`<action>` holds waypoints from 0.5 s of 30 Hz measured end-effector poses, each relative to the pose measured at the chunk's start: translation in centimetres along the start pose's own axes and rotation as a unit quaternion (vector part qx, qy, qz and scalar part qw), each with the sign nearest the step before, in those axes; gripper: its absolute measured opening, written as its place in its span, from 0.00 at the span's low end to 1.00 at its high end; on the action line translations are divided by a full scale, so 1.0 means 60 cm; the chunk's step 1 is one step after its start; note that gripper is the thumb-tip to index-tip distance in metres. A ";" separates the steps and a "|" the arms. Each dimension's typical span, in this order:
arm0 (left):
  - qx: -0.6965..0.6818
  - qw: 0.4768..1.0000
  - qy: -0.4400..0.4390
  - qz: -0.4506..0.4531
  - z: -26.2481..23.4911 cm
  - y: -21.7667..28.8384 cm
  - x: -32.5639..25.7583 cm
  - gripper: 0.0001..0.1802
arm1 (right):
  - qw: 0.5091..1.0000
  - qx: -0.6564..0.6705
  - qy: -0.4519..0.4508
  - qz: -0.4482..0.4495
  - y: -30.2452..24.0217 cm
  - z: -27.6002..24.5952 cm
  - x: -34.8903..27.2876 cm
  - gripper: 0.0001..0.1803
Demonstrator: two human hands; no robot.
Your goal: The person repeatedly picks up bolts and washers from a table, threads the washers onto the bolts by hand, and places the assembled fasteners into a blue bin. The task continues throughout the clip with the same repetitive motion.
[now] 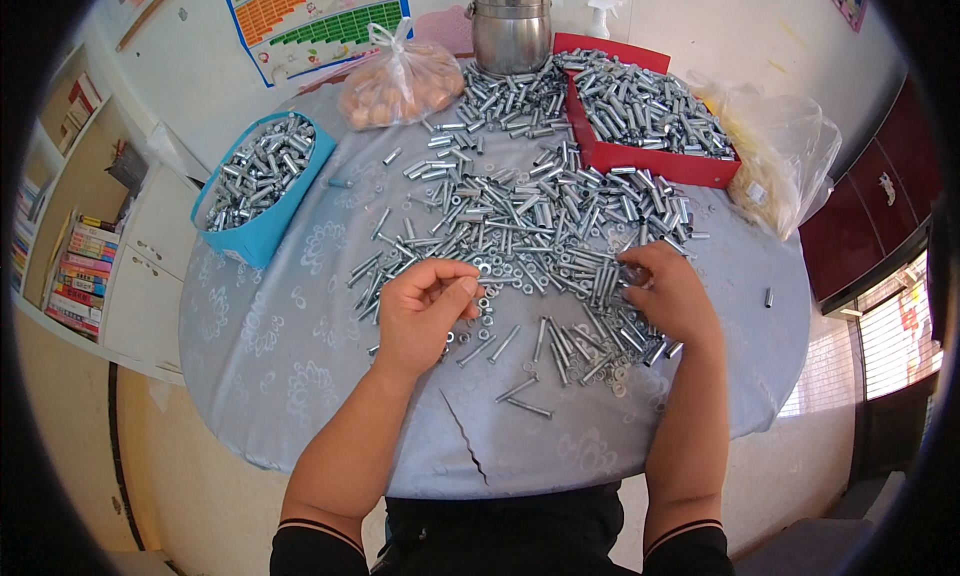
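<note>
My left hand (428,311) is closed in a pinch, and a slim silver bolt (497,281) sticks out to the right from its fingertips. Over the right part of the pile is my right hand (668,294), its thumb and fingers curled together around something small and shiny that I cannot make out. Between and beyond the hands spreads a heap of loose metal bolts, sleeves, nuts and washers (540,216). Nearer to me, several long bolts (530,408) lie apart on the grey patterned tablecloth (300,376). Small washers (618,384) are scattered below my right hand.
A blue box (262,226) full of metal sleeve pieces stands at the left. The red box (650,166) at the back right is heaped with more. Behind are a bag of eggs (395,91), a steel pot (511,31) and a clear plastic bag (790,156).
</note>
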State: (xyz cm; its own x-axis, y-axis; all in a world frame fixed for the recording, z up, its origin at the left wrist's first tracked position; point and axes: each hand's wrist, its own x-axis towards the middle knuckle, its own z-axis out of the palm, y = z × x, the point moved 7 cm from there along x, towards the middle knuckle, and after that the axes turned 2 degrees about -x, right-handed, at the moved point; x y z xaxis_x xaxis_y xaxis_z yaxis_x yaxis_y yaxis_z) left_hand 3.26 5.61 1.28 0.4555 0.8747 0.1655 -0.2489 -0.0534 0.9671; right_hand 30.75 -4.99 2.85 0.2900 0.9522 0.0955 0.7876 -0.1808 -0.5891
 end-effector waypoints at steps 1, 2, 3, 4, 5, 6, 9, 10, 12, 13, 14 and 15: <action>-0.001 1.000 0.000 -0.001 0.000 -0.001 -0.001 0.06 | 1.000 0.006 0.005 -0.005 -0.010 0.006 0.003 0.19; -0.002 1.000 -0.001 -0.002 0.001 -0.001 0.000 0.07 | 1.000 0.013 0.012 -0.010 -0.020 0.009 0.005 0.18; -0.003 1.000 -0.002 -0.002 0.001 -0.002 0.000 0.07 | 1.000 0.019 0.018 -0.015 -0.026 0.010 0.006 0.17; -0.001 1.000 -0.005 -0.005 0.001 -0.003 0.000 0.07 | 0.997 0.026 0.045 -0.055 -0.032 0.012 0.004 0.13; 0.002 1.000 -0.008 -0.007 0.001 -0.004 0.001 0.07 | 0.996 0.038 0.034 -0.072 -0.039 0.016 0.004 0.13; 0.005 1.000 -0.010 -0.010 0.001 -0.004 0.001 0.08 | 0.995 0.049 0.022 -0.088 -0.047 0.020 0.003 0.13; 0.015 1.000 -0.021 -0.016 0.002 -0.005 0.001 0.08 | 0.990 0.066 0.001 -0.125 -0.073 0.029 0.002 0.13; 0.011 0.999 -0.025 -0.020 0.003 -0.007 0.001 0.08 | 0.988 0.070 0.003 -0.137 -0.082 0.031 0.001 0.14; 0.002 0.999 -0.032 -0.030 0.006 -0.010 0.001 0.08 | 0.985 0.074 0.019 -0.154 -0.099 0.032 -0.002 0.14; 0.008 0.999 -0.034 -0.035 0.008 -0.011 0.000 0.09 | 0.984 0.076 0.033 -0.160 -0.107 0.030 -0.005 0.15; 0.015 0.999 -0.035 -0.039 0.010 -0.010 -0.001 0.09 | 0.982 0.077 0.047 -0.166 -0.114 0.030 -0.006 0.15; 0.021 0.998 -0.036 -0.044 0.010 -0.010 -0.002 0.09 | 0.979 0.145 0.040 -0.138 -0.113 0.039 -0.005 0.15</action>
State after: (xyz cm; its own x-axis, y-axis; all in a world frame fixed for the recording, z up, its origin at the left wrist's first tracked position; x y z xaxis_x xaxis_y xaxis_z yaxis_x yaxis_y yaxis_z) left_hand 3.88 5.27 0.78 0.5349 0.8398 0.0926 -0.1699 -0.0005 0.9855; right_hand 24.07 -3.48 4.95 0.1382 0.9307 0.3386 0.6584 0.1691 -0.7334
